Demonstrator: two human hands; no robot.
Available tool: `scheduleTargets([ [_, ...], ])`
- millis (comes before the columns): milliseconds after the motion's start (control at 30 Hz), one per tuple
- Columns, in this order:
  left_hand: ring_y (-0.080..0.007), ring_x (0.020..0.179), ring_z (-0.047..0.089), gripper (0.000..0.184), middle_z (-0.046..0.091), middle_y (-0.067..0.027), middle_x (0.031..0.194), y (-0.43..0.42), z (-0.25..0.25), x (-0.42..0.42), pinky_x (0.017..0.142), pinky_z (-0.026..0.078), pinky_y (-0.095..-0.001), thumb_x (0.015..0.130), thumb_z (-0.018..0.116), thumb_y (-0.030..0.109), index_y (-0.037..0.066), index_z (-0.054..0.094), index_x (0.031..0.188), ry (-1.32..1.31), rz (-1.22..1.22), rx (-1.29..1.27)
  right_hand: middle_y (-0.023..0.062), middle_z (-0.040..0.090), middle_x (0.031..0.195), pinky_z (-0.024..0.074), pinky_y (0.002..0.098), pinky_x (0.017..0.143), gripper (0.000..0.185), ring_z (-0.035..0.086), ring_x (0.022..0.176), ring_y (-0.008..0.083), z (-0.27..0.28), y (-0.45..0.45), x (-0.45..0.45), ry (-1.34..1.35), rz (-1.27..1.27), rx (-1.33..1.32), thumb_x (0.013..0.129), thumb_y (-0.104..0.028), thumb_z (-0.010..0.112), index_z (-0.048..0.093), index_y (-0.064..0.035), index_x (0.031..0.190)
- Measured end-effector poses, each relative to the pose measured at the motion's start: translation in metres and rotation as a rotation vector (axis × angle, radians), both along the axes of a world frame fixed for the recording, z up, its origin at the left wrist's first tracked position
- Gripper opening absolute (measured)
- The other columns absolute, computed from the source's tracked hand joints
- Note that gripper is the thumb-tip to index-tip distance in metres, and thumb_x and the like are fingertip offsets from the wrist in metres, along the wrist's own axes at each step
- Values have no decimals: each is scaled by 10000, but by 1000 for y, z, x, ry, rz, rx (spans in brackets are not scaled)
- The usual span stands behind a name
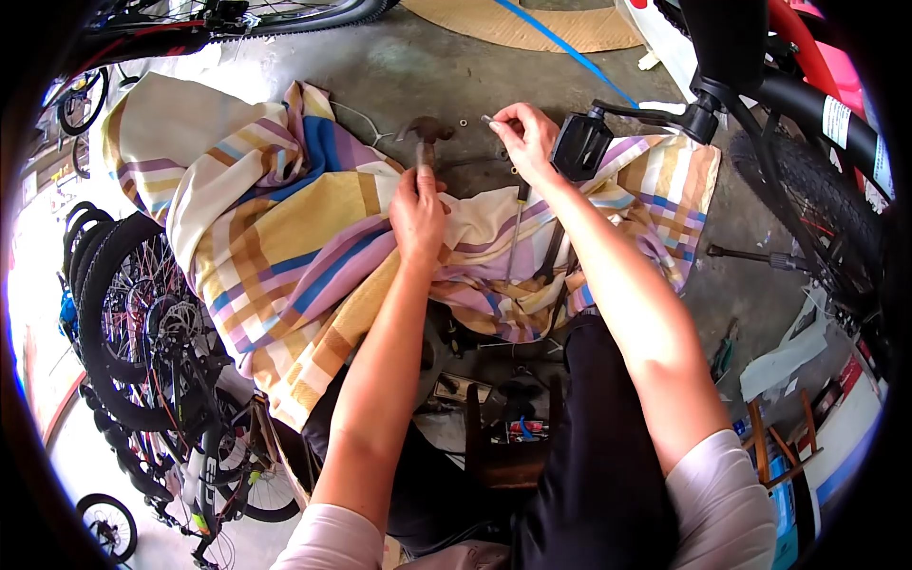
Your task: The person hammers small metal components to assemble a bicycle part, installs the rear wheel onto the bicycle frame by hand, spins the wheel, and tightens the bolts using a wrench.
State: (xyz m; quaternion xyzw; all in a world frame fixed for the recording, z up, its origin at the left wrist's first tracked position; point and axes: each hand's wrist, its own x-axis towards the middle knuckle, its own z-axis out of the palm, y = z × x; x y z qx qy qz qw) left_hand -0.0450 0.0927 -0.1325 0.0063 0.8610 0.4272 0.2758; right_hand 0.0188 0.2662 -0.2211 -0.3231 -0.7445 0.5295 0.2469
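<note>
My left hand (pixel 418 214) is wrapped around the handle of a hammer (pixel 426 129), its dark head pointing away from me over the concrete floor. Between the thumb and fingers of my right hand (pixel 530 142) is a small light-coloured piece (pixel 490 121), too small to name. A little ring-shaped part, like a nut (pixel 464 123), lies on the floor between the hammer head and that hand. Just right of my right hand is a black bicycle pedal (pixel 582 144) on its crank arm. Beneath both forearms spreads a plaid cloth (pixel 332 228); a long screwdriver-like tool (pixel 518 228) lies on it.
Several bicycles and wheels (pixel 142 323) crowd the left side. A bicycle tyre (pixel 803 199) and black frame stand at right, with a dark tool (pixel 760 257) on the floor nearby. Cardboard (pixel 541 27) lies at the top. Small parts and a wooden stool (pixel 508 465) sit between my legs.
</note>
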Motion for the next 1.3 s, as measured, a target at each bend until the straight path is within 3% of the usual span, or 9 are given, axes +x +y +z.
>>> scheduleTargets([
  [33, -133, 544, 570, 381, 668, -65, 800, -6, -7, -4, 518, 467, -303, 1088, 497, 343, -14, 630, 1063, -47, 22, 35, 18, 684, 810, 515, 255, 640, 72, 625, 681, 82, 3, 0, 4, 8, 47, -13, 886, -56, 758, 687, -48, 897],
  [200, -131, 491, 511, 383, 590, -34, 733, -13, -12, -13, 475, 437, -299, 1108, 415, 367, 30, 580, 1034, -282, 132, 92, 29, 691, 874, 518, 253, 662, 77, 644, 738, 91, -6, -5, 5, 131, 35, -195, 898, -35, 735, 719, -50, 972],
  [267, -131, 486, 503, 392, 569, -30, 715, -17, -15, -16, 452, 418, -301, 1114, 365, 377, 49, 575, 1064, -367, 168, 58, 12, 693, 908, 519, 245, 676, 131, 643, 765, 85, -4, 0, 7, 100, 114, 81, 924, -6, 694, 740, -60, 1035],
  [467, -136, 472, 492, 387, 559, -31, 701, -21, -28, -10, 441, 404, -295, 1109, 368, 378, 55, 571, 1049, -279, 118, 43, 26, 712, 892, 513, 236, 679, 172, 632, 745, 77, -2, -2, 7, 44, 89, -253, 916, 15, 683, 742, -65, 1056],
  [600, -136, 484, 515, 382, 566, -45, 687, -22, -28, -11, 463, 433, -320, 1098, 411, 370, 19, 544, 1027, -279, 114, 66, 26, 705, 872, 521, 251, 666, 163, 641, 734, 107, -4, -2, 0, 117, 48, 7, 881, -15, 715, 753, -87, 1022],
  [700, -233, 538, 590, 352, 617, -85, 729, -20, -19, -3, 516, 473, -364, 1070, 502, 381, 41, 591, 1052, -119, -52, -59, 36, 702, 860, 540, 298, 684, 172, 675, 771, 177, -14, -1, -3, 152, 22, 293, 827, -19, 737, 759, -99, 978],
  [767, -395, 724, 666, 341, 685, -174, 838, -15, -9, 9, 664, 522, -463, 1016, 605, 351, 32, 593, 1137, 499, -288, -396, 39, 699, 853, 547, 341, 719, 176, 685, 819, 234, -9, -4, -2, 2, 55, 418, 780, -23, 752, 756, -108, 933],
  [867, -486, 902, 644, 383, 692, -237, 981, -4, 6, 16, 772, 512, -519, 981, 649, 321, 30, 573, 1218, 558, -298, -261, 33, 697, 851, 542, 361, 743, 154, 681, 831, 249, -7, -5, -2, -64, 57, 413, 774, -50, 761, 753, -115, 914],
  [1300, -440, 954, 645, 352, 660, -216, 1079, 25, 6, 31, 765, 527, -485, 984, 642, 250, 28, 557, 1244, 577, -353, -244, 52, 687, 851, 540, 369, 743, 133, 677, 833, 255, -13, -5, -4, -36, 38, 411, 780, -84, 776, 757, -105, 909],
])
